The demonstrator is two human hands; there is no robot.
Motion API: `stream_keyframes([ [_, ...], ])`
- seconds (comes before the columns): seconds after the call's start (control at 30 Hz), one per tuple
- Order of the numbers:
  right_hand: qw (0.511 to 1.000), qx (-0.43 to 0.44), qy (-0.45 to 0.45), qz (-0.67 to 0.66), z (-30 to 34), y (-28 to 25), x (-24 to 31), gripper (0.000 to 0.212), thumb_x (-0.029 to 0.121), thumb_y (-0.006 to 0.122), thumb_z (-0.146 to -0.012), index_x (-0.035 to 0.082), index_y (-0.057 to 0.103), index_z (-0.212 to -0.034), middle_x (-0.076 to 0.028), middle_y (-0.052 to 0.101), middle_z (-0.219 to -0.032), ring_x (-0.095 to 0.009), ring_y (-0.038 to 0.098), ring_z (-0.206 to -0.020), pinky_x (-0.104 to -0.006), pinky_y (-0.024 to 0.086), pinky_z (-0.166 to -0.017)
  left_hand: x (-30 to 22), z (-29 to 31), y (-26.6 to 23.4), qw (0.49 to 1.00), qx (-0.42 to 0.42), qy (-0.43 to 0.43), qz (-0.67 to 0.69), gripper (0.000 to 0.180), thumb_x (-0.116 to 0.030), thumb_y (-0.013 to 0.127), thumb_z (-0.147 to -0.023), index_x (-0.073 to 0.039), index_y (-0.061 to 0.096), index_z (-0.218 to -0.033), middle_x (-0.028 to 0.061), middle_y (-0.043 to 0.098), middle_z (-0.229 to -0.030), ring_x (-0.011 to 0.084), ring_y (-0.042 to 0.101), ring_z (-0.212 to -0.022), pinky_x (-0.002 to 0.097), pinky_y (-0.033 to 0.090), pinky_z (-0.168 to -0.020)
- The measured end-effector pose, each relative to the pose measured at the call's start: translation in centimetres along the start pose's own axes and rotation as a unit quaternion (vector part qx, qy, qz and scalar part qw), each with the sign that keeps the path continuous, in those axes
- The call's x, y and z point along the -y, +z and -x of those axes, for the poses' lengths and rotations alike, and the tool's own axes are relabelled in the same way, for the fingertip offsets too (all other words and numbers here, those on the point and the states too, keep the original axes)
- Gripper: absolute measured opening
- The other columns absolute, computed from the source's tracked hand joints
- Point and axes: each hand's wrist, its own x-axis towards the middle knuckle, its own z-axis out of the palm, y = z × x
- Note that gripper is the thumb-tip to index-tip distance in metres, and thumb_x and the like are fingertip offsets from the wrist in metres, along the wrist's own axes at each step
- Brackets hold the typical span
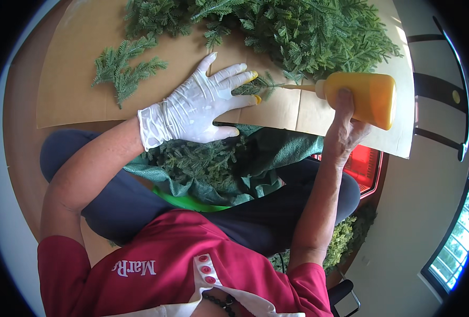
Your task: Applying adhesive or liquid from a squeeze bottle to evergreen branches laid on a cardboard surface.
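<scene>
My left hand [197,105], in a thin white glove with yellow smears on the fingertips, lies palm down with its fingers spread. Beneath and beside those fingertips is a small green fir sprig [267,86] on a brown cardboard sheet [76,95]. My bare right hand [349,129] grips a yellow squeeze bottle [366,95], tilted onto its side. Its long thin nozzle points left, with the tip right at the sprig. I cannot tell whether anything flows from it.
A large heap of fir branches [308,37] covers the far side of the cardboard. One loose fir branch [123,71] lies at the left. Between my legs sits a green woven sack [276,153] with more sprigs. A red plastic crate [362,166] stands at the right.
</scene>
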Motion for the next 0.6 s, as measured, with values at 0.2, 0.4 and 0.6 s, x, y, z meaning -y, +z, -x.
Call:
stream_keyframes([
  [0.2,0.999,-0.024,-0.018,-0.045,0.0,-0.4,-0.2,0.027,0.019,0.072,-0.085,-0.002,0.067,-0.101,-0.010,0.069,-0.092,-0.018,0.063,-0.081,-0.0296,0.053,-0.074,0.0,0.0,0.0,1.000,0.001,-0.001,0.002,0.063,-0.041,0.068,-0.079,-0.018,0.055,-0.136,0.0151,0.039,-0.150,0.0331,0.030,-0.144,0.0639,0.012,-0.115],
  [0.4,0.992,0.009,0.001,-0.125,0.6,0.1,-0.4,0.039,0.023,0.067,-0.092,-0.003,0.056,-0.119,-0.012,0.063,-0.105,-0.021,0.062,-0.095,-0.0321,0.051,-0.086,0.0,-0.1,0.0,1.000,0.004,-0.004,0.008,0.063,-0.041,0.067,-0.079,-0.018,0.054,-0.137,0.0152,0.038,-0.151,0.0330,0.029,-0.144,0.0637,0.011,-0.115],
  [0.6,0.990,-0.043,0.065,-0.120,-0.4,0.0,-3.3,0.042,0.022,0.068,-0.092,-0.002,0.051,-0.122,-0.013,0.062,-0.106,-0.022,0.064,-0.097,-0.0319,0.054,-0.084,0.1,-0.2,0.0,1.000,0.011,-0.001,-0.001,0.065,-0.041,0.067,-0.079,-0.018,0.054,-0.138,0.0152,0.037,-0.152,0.0321,0.029,-0.144,0.0632,0.009,-0.116],
])
